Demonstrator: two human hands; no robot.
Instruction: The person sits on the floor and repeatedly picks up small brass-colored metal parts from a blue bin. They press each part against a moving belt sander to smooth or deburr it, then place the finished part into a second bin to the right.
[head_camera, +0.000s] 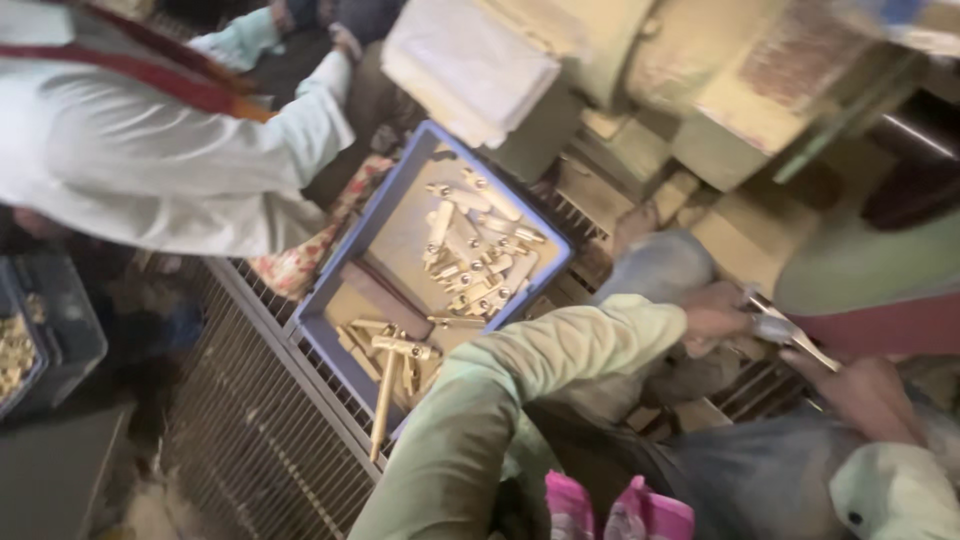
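Your left hand (712, 315) is closed around one end of a thin metal tool (790, 335), just to the right of the blue tray (400, 185). The tool is silver-grey and slim, with a thicker part near your fist and a narrow bright blade that runs down and to the right (the picture is blurred, so I cannot tell its exact kind). Your right hand (865, 395) is further right of the tray, touching the far end of the blade; whether its fingers are closed on the blade, I cannot tell. Inside the tray lie many short brass pieces (480, 250), pale yellow and rod-shaped, on a cardboard sheet. A long brass T-shaped part (390, 385) leans over the tray's near rim. Left of the tray, another person in a light shirt (150, 150) bends over.
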